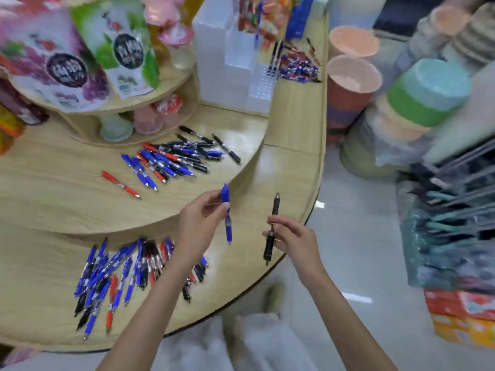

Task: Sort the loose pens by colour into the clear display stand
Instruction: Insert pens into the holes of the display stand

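Note:
My left hand [198,223] holds a blue pen [227,218] upright above the lower wooden shelf. My right hand [293,239] grips a black pen [272,231], also near upright, just past the shelf's edge. One pile of loose blue, black and red pens [126,274] lies on the lower shelf under my left forearm. Another pile of loose pens [176,159] lies on the middle tier, with a single red pen [120,184] apart to its left. The clear display stand [235,65] stands at the back, with a blue pen [258,22] upright in it and black pens [276,58] in its right slot.
A third heap of pens [298,64] lies right of the stand. Snack bags [61,60] and jelly cups [150,119] fill the round upper tiers at left. Stacked plastic bins [353,76] and basins [417,103] stand on the tiled floor [356,236] to the right.

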